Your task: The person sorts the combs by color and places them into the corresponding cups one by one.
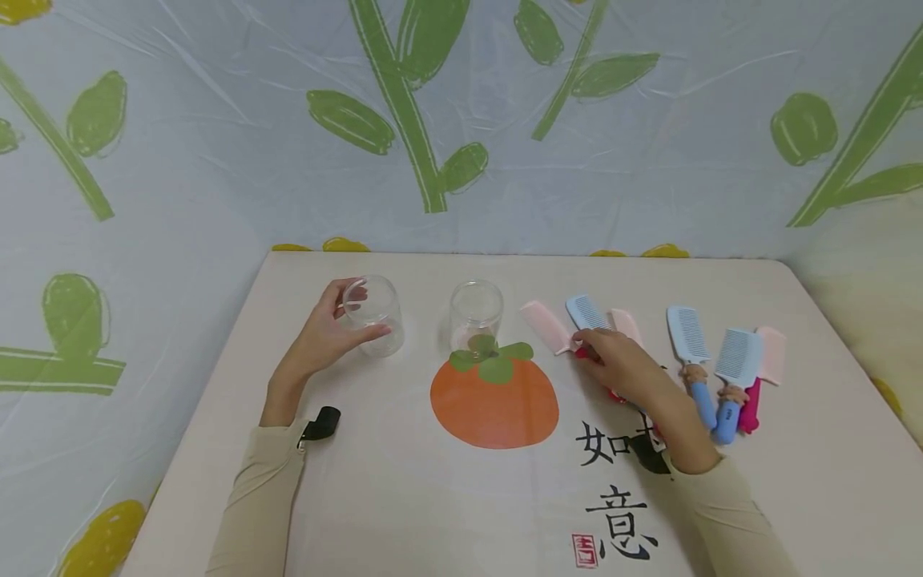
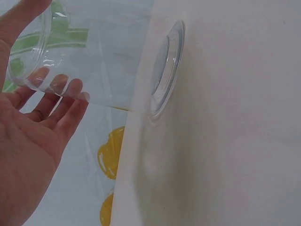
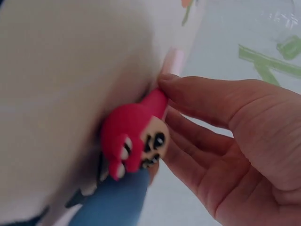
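My left hand [image 1: 317, 336] grips a clear cup [image 1: 384, 324] by its side, thumb in front and fingers behind. The left wrist view shows the cup's base [image 2: 170, 68] at the tabletop; whether it touches I cannot tell. A second clear cup [image 1: 476, 308] stands to its right. Over the comb pile, my right hand [image 1: 623, 365] pinches a pale pink comb [image 1: 546, 324] by its red handle. In the right wrist view, that red handle [image 3: 157, 101] ends in a cartoon head. A blue comb [image 1: 587, 311] and another pink comb [image 1: 626, 324] lie partly hidden behind this hand.
Farther right lie two blue combs [image 1: 688, 335] [image 1: 739, 357] and a pink comb [image 1: 774, 355] with a red handle. The pale table [image 1: 404, 505] bears a printed orange persimmon [image 1: 493, 409] and black characters. A patterned sheet [image 1: 238, 144] hangs behind the far edge.
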A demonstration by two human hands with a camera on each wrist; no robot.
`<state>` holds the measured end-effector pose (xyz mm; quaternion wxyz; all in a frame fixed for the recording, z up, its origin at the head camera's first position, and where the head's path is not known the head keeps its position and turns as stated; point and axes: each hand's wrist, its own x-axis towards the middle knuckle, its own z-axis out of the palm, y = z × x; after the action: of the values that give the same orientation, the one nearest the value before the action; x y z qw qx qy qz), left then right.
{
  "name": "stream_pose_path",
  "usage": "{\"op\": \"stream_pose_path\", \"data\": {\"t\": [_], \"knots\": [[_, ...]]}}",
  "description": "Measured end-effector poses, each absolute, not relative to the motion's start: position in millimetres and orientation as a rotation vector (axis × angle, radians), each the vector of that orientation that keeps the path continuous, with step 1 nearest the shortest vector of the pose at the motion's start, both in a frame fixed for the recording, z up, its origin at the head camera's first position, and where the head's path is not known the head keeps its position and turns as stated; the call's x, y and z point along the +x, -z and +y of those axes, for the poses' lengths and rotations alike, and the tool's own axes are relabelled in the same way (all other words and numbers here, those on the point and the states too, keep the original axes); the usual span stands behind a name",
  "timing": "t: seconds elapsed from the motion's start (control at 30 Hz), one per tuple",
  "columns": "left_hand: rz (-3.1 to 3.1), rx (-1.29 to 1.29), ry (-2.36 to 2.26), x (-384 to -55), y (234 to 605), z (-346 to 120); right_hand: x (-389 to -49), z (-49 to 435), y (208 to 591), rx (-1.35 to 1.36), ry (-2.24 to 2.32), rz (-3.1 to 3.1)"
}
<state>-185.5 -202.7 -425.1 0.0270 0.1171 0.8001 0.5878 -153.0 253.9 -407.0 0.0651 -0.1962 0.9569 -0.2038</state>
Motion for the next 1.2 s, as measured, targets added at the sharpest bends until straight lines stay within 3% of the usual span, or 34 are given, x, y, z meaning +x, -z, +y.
{"op": "stream_pose_path", "data": {"t": [1.2], "knots": [[2.503, 0.387, -1.773, -185.4, 424.2, -203.8, -155.1, 253.0, 402.3, -0.5, 0.721, 3.031]]}}
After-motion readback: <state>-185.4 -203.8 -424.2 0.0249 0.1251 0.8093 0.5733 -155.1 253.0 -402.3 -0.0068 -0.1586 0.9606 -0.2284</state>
